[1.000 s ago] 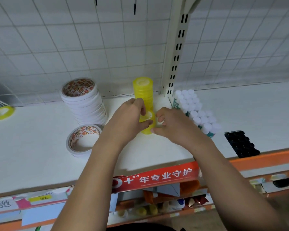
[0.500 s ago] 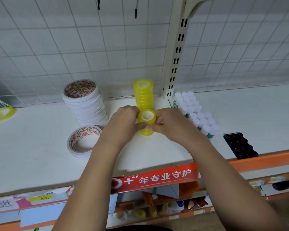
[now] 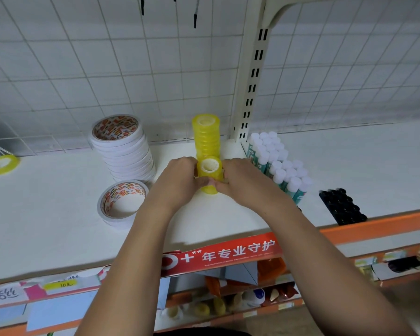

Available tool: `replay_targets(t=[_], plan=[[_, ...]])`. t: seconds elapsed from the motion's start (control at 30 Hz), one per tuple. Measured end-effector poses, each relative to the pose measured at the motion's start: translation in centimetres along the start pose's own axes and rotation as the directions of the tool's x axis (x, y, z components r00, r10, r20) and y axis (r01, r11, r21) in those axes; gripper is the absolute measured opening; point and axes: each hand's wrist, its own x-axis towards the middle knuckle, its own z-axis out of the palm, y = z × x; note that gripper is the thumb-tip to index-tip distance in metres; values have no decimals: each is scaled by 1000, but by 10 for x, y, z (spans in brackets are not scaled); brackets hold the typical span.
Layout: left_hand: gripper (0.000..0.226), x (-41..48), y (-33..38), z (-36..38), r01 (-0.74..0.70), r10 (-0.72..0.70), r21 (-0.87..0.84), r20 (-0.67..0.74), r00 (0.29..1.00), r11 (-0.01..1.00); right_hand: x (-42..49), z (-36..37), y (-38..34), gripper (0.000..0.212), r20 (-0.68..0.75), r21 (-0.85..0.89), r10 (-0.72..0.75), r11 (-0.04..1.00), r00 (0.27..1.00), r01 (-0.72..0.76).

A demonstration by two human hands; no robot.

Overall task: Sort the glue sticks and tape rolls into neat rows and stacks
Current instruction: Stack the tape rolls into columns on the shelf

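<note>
A short stack of small yellow tape rolls (image 3: pixel 209 175) stands on the white shelf (image 3: pixel 46 214), in front of a taller yellow tape stack (image 3: pixel 206 135). My left hand (image 3: pixel 180 183) grips the short stack from the left and my right hand (image 3: pixel 243 183) grips it from the right, fingers curled round its sides. To the left rises a tall stack of white tape rolls (image 3: pixel 123 147), with a single white roll (image 3: pixel 123 201) lying in front of it. Rows of white-capped glue sticks (image 3: pixel 279 166) stand to the right.
A lone yellow tape roll (image 3: pixel 2 164) lies at the far left. A block of black-capped items (image 3: pixel 342 206) sits near the orange shelf edge (image 3: pixel 374 226) on the right. A cream upright post (image 3: pixel 252 76) stands behind the tapes against a wire grid wall.
Both hands have drawn closer round the short yellow stack, and its top roll now sits level and in full view; a second ago my left hand partly covered it.
</note>
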Motion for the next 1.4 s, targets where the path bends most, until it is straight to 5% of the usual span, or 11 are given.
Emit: replay_targets(t=[0.33, 0.5, 0.93, 1.4], plan=[[39, -18, -9, -1, 23, -27, 124, 29, 999, 992, -32, -12, -11, 25, 59, -48, 80, 996, 995, -77], [34, -53, -30, -26, 23, -19, 96, -42, 999, 995, -30, -9, -61, 21, 80, -21, -66, 997, 995, 68], [18, -160, -166, -131, 343, -276, 162, -336, 901, 925, 38, 62, -245, 19, 101, 26, -462, 887, 881, 462], [21, -171, -310, -225, 306, -203, 244, -371, 906, 920, 120, 138, -385, 19, 51, 16, -358, 934, 933, 357]])
